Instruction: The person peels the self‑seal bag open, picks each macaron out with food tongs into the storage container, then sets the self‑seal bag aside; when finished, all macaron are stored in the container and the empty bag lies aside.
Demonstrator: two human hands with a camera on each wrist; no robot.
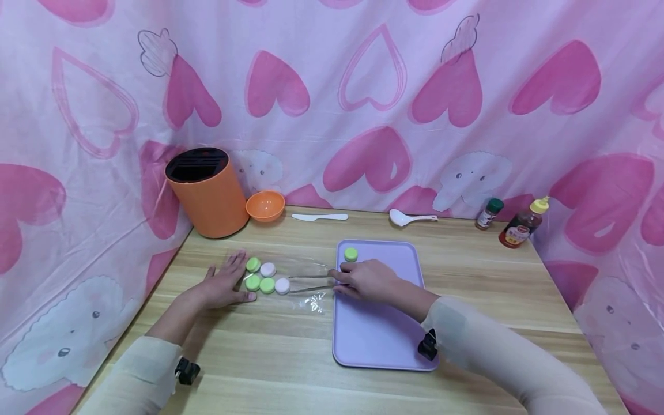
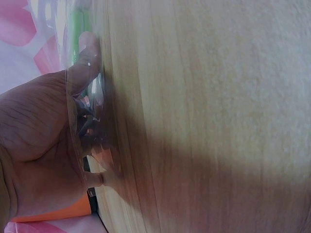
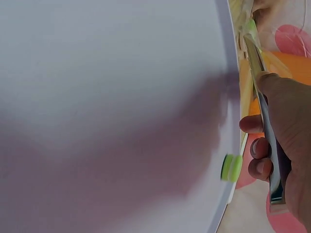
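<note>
My left hand [image 1: 224, 285] rests at the left end of a clear plastic package [image 1: 306, 266], fingers spread along its far side and thumb along the near side. Inside lie several macarons, green ones [image 1: 267, 285] and pale pink ones [image 1: 268, 270], in two rows. My right hand [image 1: 369, 279] grips metal tongs [image 3: 277, 167] over the left edge of a purple tray [image 1: 384, 346]. The tongs' arms reach left into the package, spread apart, with their tips right at a pale pink macaron [image 1: 282, 286]. One green macaron [image 1: 351, 254] sits in the tray's far left corner.
Along the back stand an orange knife block [image 1: 210, 199], an orange bowl [image 1: 266, 206], a white knife [image 1: 319, 217] and a white spoon [image 1: 410, 218]. A green-capped jar [image 1: 488, 214] and a yellow-capped sauce bottle [image 1: 520, 226] stand back right. A pink heart-patterned curtain [image 1: 321, 34] encloses the table.
</note>
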